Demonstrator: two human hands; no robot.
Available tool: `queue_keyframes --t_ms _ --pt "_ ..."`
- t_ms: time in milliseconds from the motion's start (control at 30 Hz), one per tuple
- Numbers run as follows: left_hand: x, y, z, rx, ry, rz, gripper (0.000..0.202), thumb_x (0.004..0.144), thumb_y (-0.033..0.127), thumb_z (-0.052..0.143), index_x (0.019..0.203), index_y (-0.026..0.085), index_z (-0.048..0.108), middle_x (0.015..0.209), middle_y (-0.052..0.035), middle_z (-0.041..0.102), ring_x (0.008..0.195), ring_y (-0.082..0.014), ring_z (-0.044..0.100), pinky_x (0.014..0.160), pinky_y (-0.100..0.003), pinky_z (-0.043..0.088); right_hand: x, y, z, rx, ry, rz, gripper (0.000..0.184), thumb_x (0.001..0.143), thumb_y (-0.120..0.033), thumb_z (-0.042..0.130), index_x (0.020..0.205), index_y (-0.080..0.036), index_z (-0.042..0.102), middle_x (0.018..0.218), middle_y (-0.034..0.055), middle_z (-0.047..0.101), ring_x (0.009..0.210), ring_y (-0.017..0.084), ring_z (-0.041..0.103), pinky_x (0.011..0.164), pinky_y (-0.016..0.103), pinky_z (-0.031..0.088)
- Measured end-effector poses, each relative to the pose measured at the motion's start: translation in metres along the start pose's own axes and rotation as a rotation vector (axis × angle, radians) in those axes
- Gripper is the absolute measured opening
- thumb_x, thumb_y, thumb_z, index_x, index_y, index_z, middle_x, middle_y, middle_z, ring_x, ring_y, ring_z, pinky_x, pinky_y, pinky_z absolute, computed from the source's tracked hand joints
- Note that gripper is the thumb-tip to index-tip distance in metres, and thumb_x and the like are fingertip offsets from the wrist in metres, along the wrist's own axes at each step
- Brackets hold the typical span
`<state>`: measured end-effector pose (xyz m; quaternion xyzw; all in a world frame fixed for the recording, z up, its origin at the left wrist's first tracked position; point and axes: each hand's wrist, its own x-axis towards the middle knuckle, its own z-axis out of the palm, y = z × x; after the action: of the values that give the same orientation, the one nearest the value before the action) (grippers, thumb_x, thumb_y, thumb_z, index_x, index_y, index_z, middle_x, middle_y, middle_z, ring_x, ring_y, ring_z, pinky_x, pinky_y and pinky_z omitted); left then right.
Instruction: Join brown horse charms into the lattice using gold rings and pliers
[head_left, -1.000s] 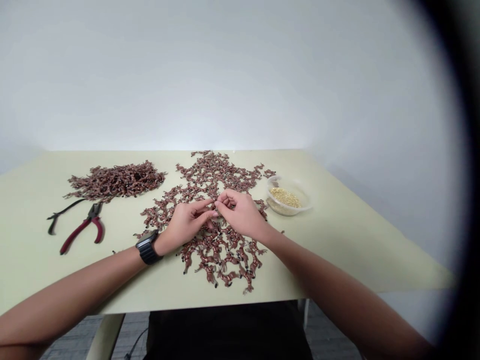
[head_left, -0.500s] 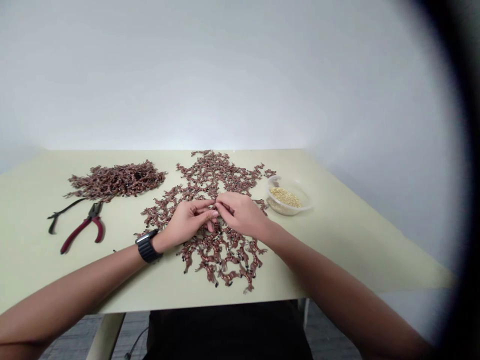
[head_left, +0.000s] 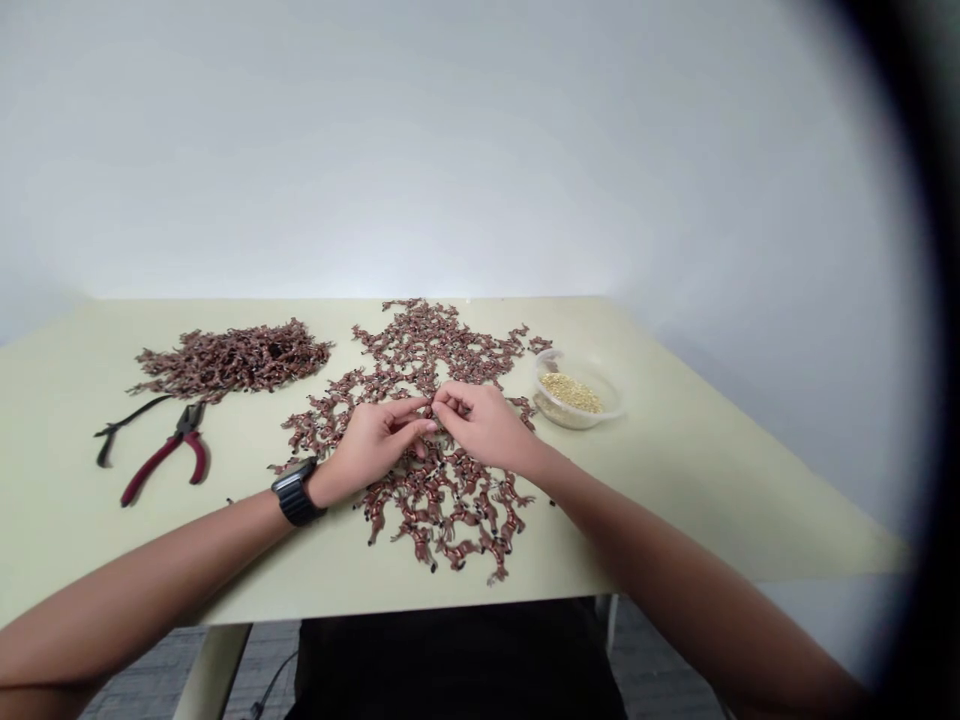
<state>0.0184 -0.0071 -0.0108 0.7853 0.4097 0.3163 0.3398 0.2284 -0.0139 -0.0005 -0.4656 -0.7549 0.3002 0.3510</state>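
Observation:
My left hand [head_left: 375, 445] and my right hand [head_left: 484, 425] meet fingertip to fingertip over a wide spread of small brown horse-shaped charms [head_left: 435, 490] on the pale green table [head_left: 675, 470]. Both hands pinch at the same tiny piece between them; it is too small to name. A black watch [head_left: 296, 493] sits on my left wrist. A clear plastic bowl [head_left: 577, 392] of small gold bits stands just right of my right hand.
A second heap of brown charms [head_left: 232, 360] lies at the back left. Red-handled pliers [head_left: 169, 452] and a black-handled tool [head_left: 124, 425] lie at the left. The table's near edge runs just below the charms; a white wall stands behind.
Both hands stay joined at the fingertips over the charms, with only small finger movements; the right fingers have shifted slightly.

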Motion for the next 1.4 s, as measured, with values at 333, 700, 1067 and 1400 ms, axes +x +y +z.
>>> queue_keyframes --t_ms 333,700,1067,1400 --pt "-0.003 -0.017 0.0 0.422 0.094 0.378 0.045 0.101 0.037 0.055 0.141 0.018 0.06 0.082 -0.0074 0.073 0.068 -0.0178 0.063 0.069 -0.028 0.049 0.007 0.001 -0.002 0.992 -0.29 0.382 0.021 0.085 -0.028 0.068 0.077 -0.019 0.051 0.063 -0.0068 0.04 0.049 0.006 0.024 0.044 0.022 0.017" --pt "-0.003 0.007 0.001 -0.219 -0.013 -0.075 0.052 0.094 0.045 0.065 0.135 0.012 0.066 0.074 -0.0071 0.078 0.055 -0.017 0.068 0.044 -0.022 0.045 0.001 0.001 -0.006 -0.039 -0.043 -0.107 0.026 0.101 -0.034 0.05 0.081 -0.02 0.06 0.064 -0.0026 0.053 0.054 0.011 0.042 0.054 0.026 0.029" --pt "-0.003 0.015 0.005 -0.183 0.022 -0.09 0.042 0.095 0.039 0.066 0.129 0.013 0.07 0.07 -0.0046 0.077 0.054 -0.0141 0.066 0.049 -0.021 0.049 -0.002 -0.003 -0.001 -0.189 -0.028 -0.153 0.026 0.103 -0.027 0.042 0.079 -0.02 0.05 0.068 -0.0015 0.053 0.06 0.012 0.047 0.059 0.027 0.03" --pt "-0.003 0.004 0.0 0.022 0.057 0.098 0.034 0.095 0.04 0.066 0.119 0.018 0.075 0.072 -0.0029 0.077 0.057 -0.0159 0.069 0.058 -0.024 0.052 0.002 0.002 -0.004 0.388 -0.234 0.216 0.026 0.099 -0.041 0.049 0.085 -0.022 0.058 0.06 -0.007 0.037 0.046 0.009 0.029 0.046 0.023 0.022"
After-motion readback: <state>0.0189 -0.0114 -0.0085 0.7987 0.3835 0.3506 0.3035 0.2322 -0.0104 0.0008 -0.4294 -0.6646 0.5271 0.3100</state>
